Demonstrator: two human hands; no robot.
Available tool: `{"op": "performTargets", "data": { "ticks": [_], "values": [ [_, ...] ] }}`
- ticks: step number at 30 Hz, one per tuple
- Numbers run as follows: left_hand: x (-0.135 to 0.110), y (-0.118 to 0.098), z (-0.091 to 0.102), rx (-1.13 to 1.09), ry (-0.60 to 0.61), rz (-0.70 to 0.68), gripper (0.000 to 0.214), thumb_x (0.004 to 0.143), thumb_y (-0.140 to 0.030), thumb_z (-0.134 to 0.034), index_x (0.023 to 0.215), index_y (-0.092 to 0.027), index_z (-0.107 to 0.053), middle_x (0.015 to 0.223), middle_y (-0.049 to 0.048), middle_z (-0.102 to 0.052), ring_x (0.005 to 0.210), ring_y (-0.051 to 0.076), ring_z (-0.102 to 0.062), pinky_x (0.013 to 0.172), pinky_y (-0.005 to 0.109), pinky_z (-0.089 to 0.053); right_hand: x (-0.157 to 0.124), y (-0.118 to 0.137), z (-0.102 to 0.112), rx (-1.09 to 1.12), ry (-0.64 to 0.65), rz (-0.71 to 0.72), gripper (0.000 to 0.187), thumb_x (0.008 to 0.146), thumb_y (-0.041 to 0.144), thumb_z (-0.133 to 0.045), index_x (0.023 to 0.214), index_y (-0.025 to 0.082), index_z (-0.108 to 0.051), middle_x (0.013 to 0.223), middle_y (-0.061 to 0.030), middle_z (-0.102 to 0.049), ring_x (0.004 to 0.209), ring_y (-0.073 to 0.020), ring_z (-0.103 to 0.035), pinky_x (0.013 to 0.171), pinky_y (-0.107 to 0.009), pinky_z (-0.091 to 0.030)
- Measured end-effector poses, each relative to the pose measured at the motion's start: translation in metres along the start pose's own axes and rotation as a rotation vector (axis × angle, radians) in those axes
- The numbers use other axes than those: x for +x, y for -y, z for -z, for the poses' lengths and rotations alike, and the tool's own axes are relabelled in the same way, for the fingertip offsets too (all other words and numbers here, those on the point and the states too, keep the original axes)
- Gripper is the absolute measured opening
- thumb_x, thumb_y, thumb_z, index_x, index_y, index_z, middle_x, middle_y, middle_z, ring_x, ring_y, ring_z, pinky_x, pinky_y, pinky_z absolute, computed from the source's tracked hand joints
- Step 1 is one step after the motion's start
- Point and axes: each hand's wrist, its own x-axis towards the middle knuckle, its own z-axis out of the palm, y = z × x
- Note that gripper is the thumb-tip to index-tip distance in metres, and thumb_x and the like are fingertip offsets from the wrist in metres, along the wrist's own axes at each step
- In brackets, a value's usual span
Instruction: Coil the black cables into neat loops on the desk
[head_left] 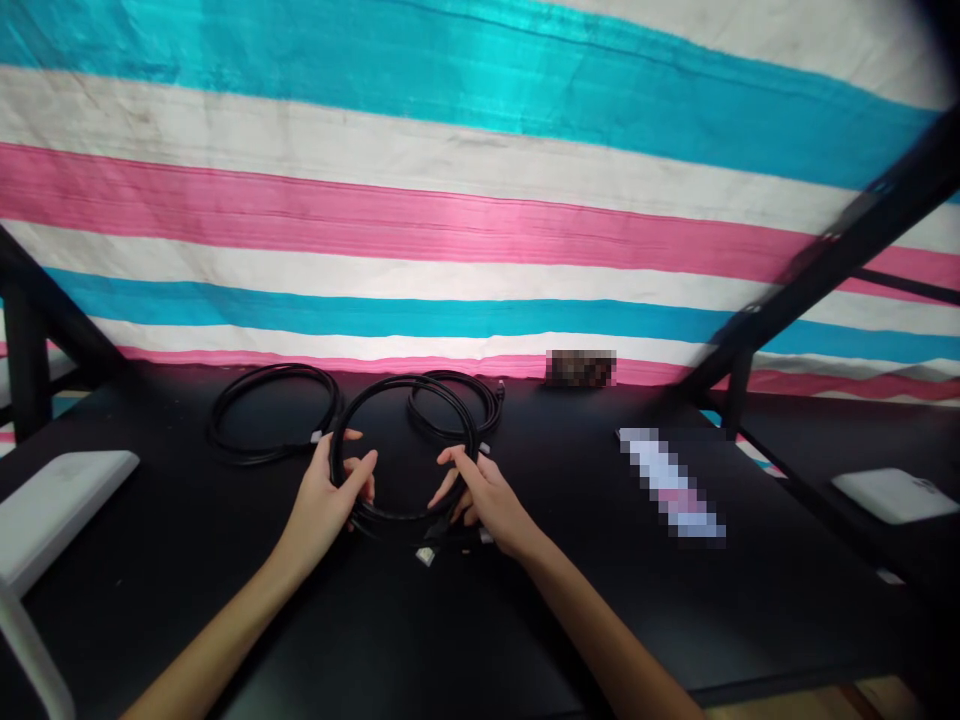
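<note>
Coiled cable [405,517] is held over a black tabletop [367,630], striped sheeting [465,225] behind.

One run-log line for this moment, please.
left hand: holding coiled black cable | right hand: holding same coil, opposite side | black table: second coil at left, third coil behind

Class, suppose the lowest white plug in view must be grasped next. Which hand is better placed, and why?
Probably the right hand: it sits closer to the white plug. The left hand is farther off, holding the opposite side of the cable coil.
</note>
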Motion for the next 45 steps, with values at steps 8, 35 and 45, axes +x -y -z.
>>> {"op": "performTargets", "data": {
  "ticks": [8,35,45],
  "values": [
    [0.005,0.000,0.010,-0.010,-0.073,-0.038,0.023,0.079,-0.041,-0.054,0.074,-0.019,-0.048,0.046,-0.0068,-0.048,0.042,0.010,-0.047,0.047,0.022,-0.039,0.001,0.000,0.002,-0.019,0.012,0.010,0.034,0.089,0.046,-0.035,0.101,0.019,-0.051,0.058,0.0020,-0.064,0.037,-0.0070,-0.050,0.033,-0.014,-0.028],
    [0.006,0.004,0.010,0.229,-0.054,-0.010,0.049,0.075,-0.045,-0.056,0.118,-0.021,-0.051,0.047,-0.0088,-0.044,0.027,0.009,-0.040,0.026,0.019,-0.033,0.005,0.000,0.007,-0.099,0.007,0.057,0.023,0.075,0.031,-0.053,0.092,0.016,-0.055,0.045,0.0046,-0.058,0.034,-0.0101,-0.052,0.027,-0.014,-0.035],
    [0.006,0.006,0.012,0.237,-0.026,0.003,0.050,0.077,-0.044,-0.055,0.122,-0.022,-0.053,0.049,-0.0087,-0.040,0.027,0.008,-0.040,0.025,0.019,-0.036,0.004,-0.002,0.007,-0.096,-0.001,0.104,0.022,0.076,0.031,-0.050,0.091,0.016,-0.054,0.048,0.0042,-0.058,0.041,-0.0128,-0.059,0.027,-0.014,-0.036]
  ]
}}
